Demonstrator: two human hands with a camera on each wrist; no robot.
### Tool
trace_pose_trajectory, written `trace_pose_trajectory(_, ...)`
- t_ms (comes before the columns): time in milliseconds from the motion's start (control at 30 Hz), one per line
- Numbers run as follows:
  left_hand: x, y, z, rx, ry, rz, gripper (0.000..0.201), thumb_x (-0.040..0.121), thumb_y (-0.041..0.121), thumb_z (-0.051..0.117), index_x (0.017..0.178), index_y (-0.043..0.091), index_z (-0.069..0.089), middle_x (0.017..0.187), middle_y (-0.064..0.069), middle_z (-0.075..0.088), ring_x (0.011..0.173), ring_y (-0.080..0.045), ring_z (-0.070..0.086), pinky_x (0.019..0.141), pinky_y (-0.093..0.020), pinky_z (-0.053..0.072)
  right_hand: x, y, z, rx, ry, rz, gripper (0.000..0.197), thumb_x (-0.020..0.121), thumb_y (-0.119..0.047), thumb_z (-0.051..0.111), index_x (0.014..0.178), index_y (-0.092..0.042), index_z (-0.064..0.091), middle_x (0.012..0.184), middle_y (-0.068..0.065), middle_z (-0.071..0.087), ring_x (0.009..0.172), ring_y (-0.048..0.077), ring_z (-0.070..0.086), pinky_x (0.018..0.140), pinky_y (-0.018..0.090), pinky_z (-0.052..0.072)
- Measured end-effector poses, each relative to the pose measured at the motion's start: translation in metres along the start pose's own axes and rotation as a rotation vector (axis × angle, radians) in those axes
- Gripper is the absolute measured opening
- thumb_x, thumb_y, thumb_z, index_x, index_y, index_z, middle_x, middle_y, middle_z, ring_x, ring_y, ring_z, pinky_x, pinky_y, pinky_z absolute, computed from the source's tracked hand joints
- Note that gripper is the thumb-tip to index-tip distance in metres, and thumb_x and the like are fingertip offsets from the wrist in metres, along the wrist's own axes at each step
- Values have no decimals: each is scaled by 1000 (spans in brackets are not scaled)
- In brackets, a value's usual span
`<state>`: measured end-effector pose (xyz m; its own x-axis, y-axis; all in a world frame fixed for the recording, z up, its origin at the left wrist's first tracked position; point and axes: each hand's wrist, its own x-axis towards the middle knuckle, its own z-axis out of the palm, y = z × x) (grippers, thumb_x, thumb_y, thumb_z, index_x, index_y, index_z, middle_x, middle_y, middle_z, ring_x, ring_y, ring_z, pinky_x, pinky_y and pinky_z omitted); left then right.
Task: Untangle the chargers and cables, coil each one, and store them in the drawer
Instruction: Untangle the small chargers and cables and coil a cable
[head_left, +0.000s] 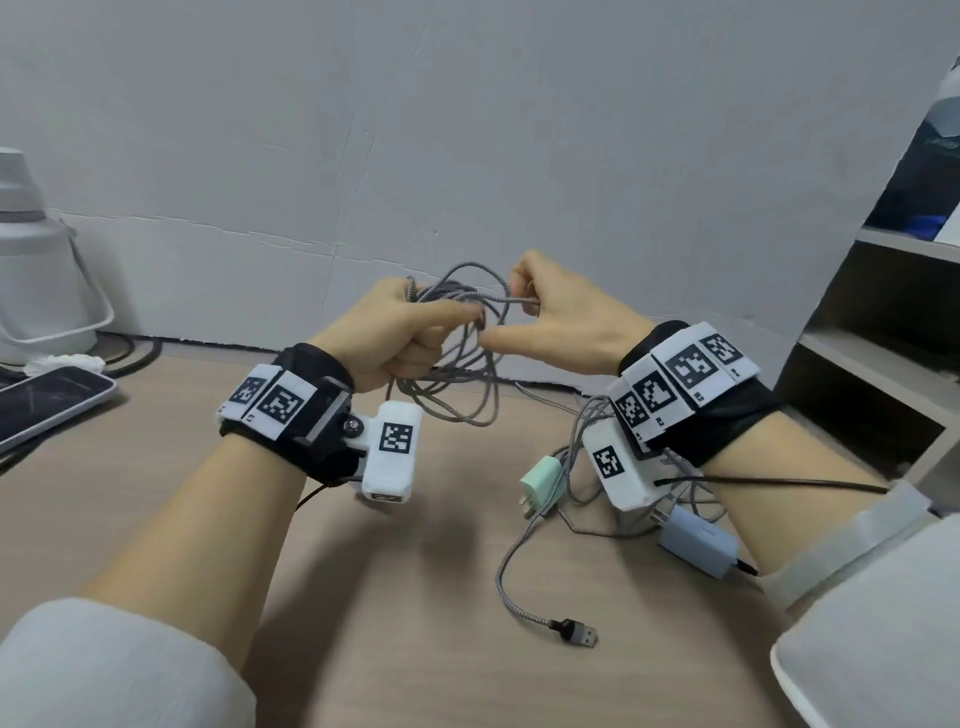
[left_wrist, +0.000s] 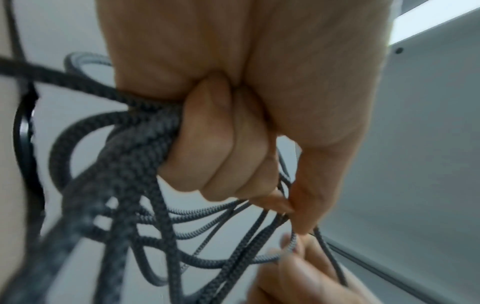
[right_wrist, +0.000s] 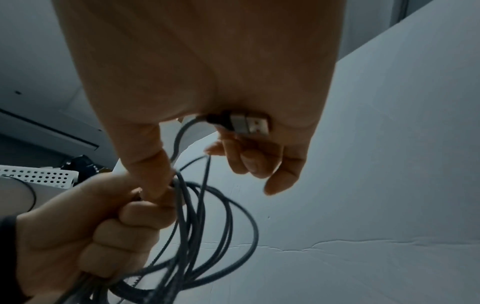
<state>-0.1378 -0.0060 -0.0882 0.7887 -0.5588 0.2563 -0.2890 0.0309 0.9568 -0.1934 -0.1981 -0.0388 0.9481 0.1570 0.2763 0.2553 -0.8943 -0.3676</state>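
A phone (head_left: 49, 402) lies beside a white jug (head_left: 36, 270).

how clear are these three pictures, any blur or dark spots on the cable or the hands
Head view: evenly lit and sharp, wide-angle bend at the edges. Left wrist view: the braided cable near the lens is blurred, the left hand sharper. Right wrist view: dim, the right hand shaded against the pale wall, the USB plug still readable.

— The cable (head_left: 457, 364)?
— Grey braided cloth, matt and rough; its plug (right_wrist: 248, 124) is shiny metal.
— And the table (head_left: 415, 597) under it?
— Pale wood grain, smooth and matt.
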Motion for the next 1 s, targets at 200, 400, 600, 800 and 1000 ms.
trace_pose_trajectory(200,5,5,20,-208,-171,-135,48,91,55,47,57,24,35,53,6,12,42,-10,5,41,-17,5,9,23,15,509,-19,6,119,59,-62,87,153,-36,18,136,-3,52,120,11,60,107,34,43)
trace_pose_trajectory(400,14,-1,27,-417,-407,-313,54,89,64,38,51,25,43,51,11,7,39,-7,3,38,-17,3,12,44,35,975,-409,-133,27,75,-12,79,99,-26,75,92,-7,70,93,10,64,88,34,48)
trace_pose_trajectory(600,31,-1,13,-417,-307,-360,49,88,63,45,63,22,47,57,11,10,42,-6,4,36,-18,5,25,61,55,1074,-294,-82,37,76,0,73,109,-15,72,94,6,71,94,23,69,95,50,55)
trace_pose_trajectory(800,51,-20,2,-335,-5,-317,25,93,35,57,90,10,57,60,9,22,42,-2,23,38,-13,24,43,64,77,900,-43,24,9,97,-5,60,88,-7,57,64,5,59,65,23,68,69,42,60)
trace_pose_trajectory(1000,61,-52,23,-211,214,-48,13,100,10,57,109,4,64,86,-5,59,60,-10,48,58,-21,44,56,73,92,724,344,208,23,101,-31,53,91,-12,59,68,0,58,71,28,67,71,50,59)
